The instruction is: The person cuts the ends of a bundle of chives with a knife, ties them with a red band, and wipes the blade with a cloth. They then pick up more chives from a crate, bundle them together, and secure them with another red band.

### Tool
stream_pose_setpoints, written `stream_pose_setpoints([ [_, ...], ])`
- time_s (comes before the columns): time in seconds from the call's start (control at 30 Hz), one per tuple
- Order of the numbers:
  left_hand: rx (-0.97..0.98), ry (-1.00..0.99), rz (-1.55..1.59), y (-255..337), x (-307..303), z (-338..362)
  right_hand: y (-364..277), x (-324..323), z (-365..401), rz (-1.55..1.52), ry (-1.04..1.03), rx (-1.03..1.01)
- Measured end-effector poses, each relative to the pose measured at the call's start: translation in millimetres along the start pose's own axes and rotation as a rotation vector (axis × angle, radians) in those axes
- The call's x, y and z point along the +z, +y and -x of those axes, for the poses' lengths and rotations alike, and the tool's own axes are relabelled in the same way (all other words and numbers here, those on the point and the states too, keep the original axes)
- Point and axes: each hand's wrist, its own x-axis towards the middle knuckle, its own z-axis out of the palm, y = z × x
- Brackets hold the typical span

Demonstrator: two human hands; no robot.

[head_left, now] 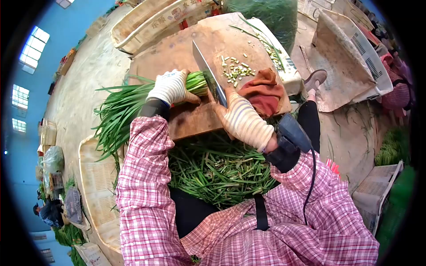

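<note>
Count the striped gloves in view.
2: one glove on the left hand, holding the green bundle; another glove on the right hand, gripping the knife. Others may be hidden.

This looks like a produce packing shed or a similar large work hall. Well off to the left of the left hand (171, 88), past a broad pale floor (80, 84), runs a blue wall (66, 26) with paned windows (34, 46). A large plastic crate (151, 27) stands beyond that hand, and a bulging bag of greens (268, 20) beyond the right hand (246, 119). Below both lies a heap of cut leaves (222, 170); far left, another person (52, 213) is near more produce.
</note>
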Motion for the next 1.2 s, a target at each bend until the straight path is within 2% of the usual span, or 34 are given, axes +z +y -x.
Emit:
stream_pose_setpoints([
  [0.07, -0.006, 0.034, 0.012, -0.1, 0.1, 1.6, 1.2, 5.0, -11.1, 0.073, -0.046, 0.074],
  [0.1, -0.011, 0.048, 0.019, 0.2, 2.3, 2.5, -5.5, 1.1, -20.5, -0.022, -0.113, 0.128],
  [0.17, -0.014, 0.060, -0.006, -3.1, 7.9, -1.4, -10.7, -9.4, -39.2, 0.037, -0.144, -0.081],
  [0.2, -0.016, 0.062, -0.012, -2.4, 7.8, -0.3, -14.3, -6.0, -43.0, -0.153, -0.160, 0.135],
  [0.27, -0.033, 0.030, 0.025, -0.5, 4.1, -0.3, -4.0, -2.8, -62.0, 0.247, -0.189, -0.087],
  [0.4, -0.047, 0.088, -0.024, 1.8, 7.6, 5.8, -9.8, -8.2, -89.3, 0.319, -0.098, -0.101],
  [0.47, -0.041, 0.157, -0.003, 2.3, 13.4, 10.0, -8.0, -24.8, -92.6, 0.583, -0.005, -0.233],
  [0.5, -0.042, 0.180, 0.035, 0.9, 14.4, 17.0, 6.3, -32.6, -105.6, 0.651, -0.030, -0.223],
  [0.57, 0.077, 0.392, 0.103, -16.6, 27.6, 25.7, 42.2, -33.4, -129.4, 0.576, 0.107, -0.180],
  [0.63, 0.008, 0.520, 0.089, -34.2, 26.7, 53.0, 2.7, -59.4, -114.9, 0.807, -0.161, -0.154],
  [0.7, -0.125, 0.596, 0.074, -49.2, 19.5, 86.0, -32.8, -54.6, -96.8, 0.972, 0.052, -0.303],
  [0.73, -0.139, 0.705, 0.262, -49.4, 22.0, 104.8, -58.9, -44.5, -87.9, 0.938, -0.052, -0.333],
  [0.77, -0.153, 0.784, 0.473, -42.2, 28.9, 122.4, -60.6, -30.6, -92.1, 0.907, -0.124, -0.521],
  [0.8, -0.122, 0.809, 0.811, -36.3, 51.9, 126.1, -64.2, -16.1, -92.2, 0.939, -0.163, -0.582],
  [0.83, -0.113, 0.660, 1.194, -12.6, 49.5, 146.3, -67.4, -1.2, -94.1, 0.966, -0.200, -0.646],
  [0.9, -0.065, 0.469, 1.523, 20.9, 58.1, 173.0, -51.1, 19.2, -116.4, 1.046, -0.198, -0.770],
  [0.93, 0.004, 0.449, 1.702, 32.4, 76.8, 175.3, -95.0, 3.6, -96.6, 0.960, -0.419, -0.543],
  [0.97, 0.048, 0.525, 1.784, 43.9, 93.1, 175.2, -89.8, 2.1, -106.3, 0.946, -0.387, -0.716],
  [1.0, 0.072, 0.331, 2.029, 47.9, 88.7, 179.9, -82.5, 2.1, -108.9, 0.874, -0.492, -0.638],
  [1.03, -0.126, 0.282, 2.250, 54.1, 102.3, 170.7, -85.7, 4.2, -97.6, 0.575, -0.600, -0.650],
  [1.07, 0.284, 0.284, 2.550, 47.7, 142.3, 142.4, -74.0, 10.2, -92.6, 0.416, -0.664, -0.620],
  [1.1, -0.025, 0.318, 2.718, 48.7, 122.2, 144.5, -62.7, 15.5, -88.3, 0.258, -0.729, -0.584],
  [1.13, 0.046, 0.539, 2.881, 51.5, 120.7, 130.0, -89.3, 7.5, -45.5, 0.341, -0.615, -0.321],
  [1.17, 0.161, 0.761, 3.007, 49.2, 121.4, 118.1, -81.6, 2.2, -33.7, 0.421, -0.580, -0.370],
  [1.2, 0.093, 0.781, 3.065, 53.1, 114.0, 124.2, -75.9, -8.4, -13.0, 0.593, -0.452, -0.536],
])
